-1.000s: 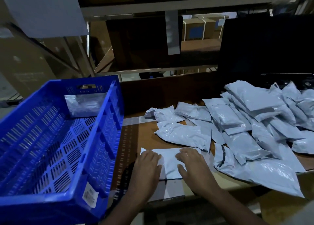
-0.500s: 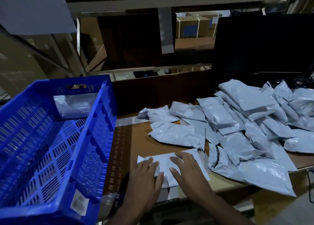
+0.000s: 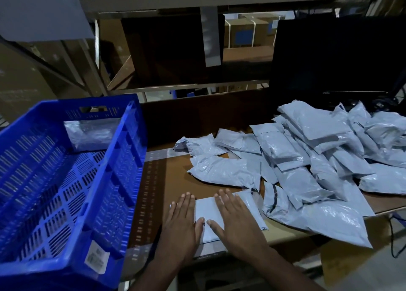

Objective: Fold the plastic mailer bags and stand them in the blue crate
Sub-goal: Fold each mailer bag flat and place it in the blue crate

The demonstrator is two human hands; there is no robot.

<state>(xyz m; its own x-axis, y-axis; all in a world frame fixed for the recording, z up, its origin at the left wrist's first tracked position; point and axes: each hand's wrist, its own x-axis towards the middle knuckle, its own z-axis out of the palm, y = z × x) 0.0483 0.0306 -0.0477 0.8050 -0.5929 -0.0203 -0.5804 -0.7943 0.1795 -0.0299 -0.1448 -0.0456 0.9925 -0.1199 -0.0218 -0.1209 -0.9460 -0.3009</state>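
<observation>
Both hands lie flat with fingers straight on one mailer bag point(image 3: 206, 211) at the near edge of the bench point(image 3: 175, 180) — the left hand point(image 3: 181, 227) on its left part, the right hand point(image 3: 236, 222) on its right, thumbs nearly meeting. Pressing like this probably squeezes out air and sets the fold, so the bag can stand. The blue crate point(image 3: 114, 194) sits tilted at the bench's left edge, within easy reach; one folded bag point(image 3: 90, 134) already stands against its far wall. The unfolded pile point(image 3: 318, 165) covers the right side — most work remains
</observation>
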